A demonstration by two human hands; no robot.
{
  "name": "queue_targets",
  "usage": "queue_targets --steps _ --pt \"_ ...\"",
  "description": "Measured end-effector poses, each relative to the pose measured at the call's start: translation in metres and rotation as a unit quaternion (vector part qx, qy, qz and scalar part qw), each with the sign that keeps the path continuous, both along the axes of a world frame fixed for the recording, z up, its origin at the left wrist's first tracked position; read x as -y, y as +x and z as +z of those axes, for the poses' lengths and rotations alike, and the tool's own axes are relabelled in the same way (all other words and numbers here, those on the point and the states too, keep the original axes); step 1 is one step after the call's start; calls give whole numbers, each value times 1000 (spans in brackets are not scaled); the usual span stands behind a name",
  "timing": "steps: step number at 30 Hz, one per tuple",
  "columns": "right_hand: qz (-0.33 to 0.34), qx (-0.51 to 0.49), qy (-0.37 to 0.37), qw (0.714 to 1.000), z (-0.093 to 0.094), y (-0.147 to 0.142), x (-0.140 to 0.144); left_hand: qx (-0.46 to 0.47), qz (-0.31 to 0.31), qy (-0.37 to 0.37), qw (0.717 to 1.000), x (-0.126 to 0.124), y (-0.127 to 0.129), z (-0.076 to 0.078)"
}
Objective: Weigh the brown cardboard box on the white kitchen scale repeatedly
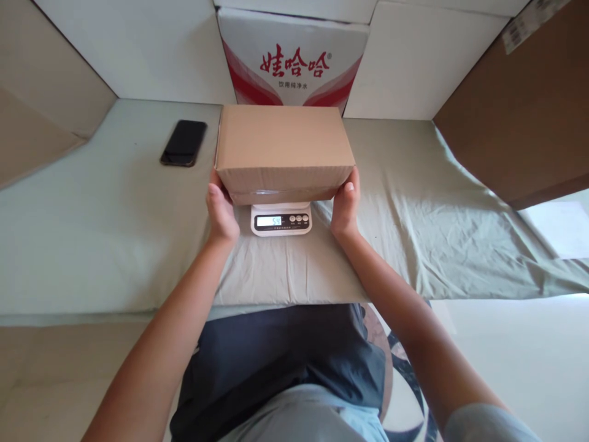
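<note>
A closed brown cardboard box point(283, 138) sits on or just above a white digital kitchen scale point(281, 232); I cannot tell if its full weight rests there. The scale's lit display seems to read 54, with several round buttons beside it. My left hand point(221, 209) grips the box's lower left side, thumb toward the front and the other fingers mostly hidden. At the lower right side, my right hand point(346, 202) holds the box in the same way. Clear tape shows along the box's front lower edge.
A black smartphone point(184, 142) lies left of the box on the pale green cloth point(115, 245). Behind stands a white-and-red carton point(294, 61) with red Chinese lettering, between white panels. Large brown cardboard pieces flank the left point(41, 92) and right point(519, 116).
</note>
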State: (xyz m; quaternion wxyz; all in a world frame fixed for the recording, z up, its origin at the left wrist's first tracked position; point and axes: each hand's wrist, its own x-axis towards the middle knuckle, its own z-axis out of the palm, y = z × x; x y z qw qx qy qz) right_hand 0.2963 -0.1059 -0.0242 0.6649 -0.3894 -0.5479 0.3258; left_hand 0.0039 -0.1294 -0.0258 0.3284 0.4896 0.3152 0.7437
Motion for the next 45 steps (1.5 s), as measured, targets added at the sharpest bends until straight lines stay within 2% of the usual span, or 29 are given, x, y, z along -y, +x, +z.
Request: queue_targets --steps 6,15,23,31,40,45 --pt "7 -5 9 1000 4 1 1 -4 1 -1 1000 4 1 9" --pt "36 -2 -22 999 23 1 10 18 -6 -69 997 7 11 24" --pt "64 10 -43 997 30 -3 11 16 -24 -91 995 -1 2 16" --pt "80 -28 -51 995 40 -8 14 18 -11 -78 997 4 8 18" --pt "90 -24 -44 995 32 -5 21 -14 -27 -91 995 5 2 18" --pt "88 -11 -42 995 38 -6 29 -19 11 -114 993 12 -3 23"
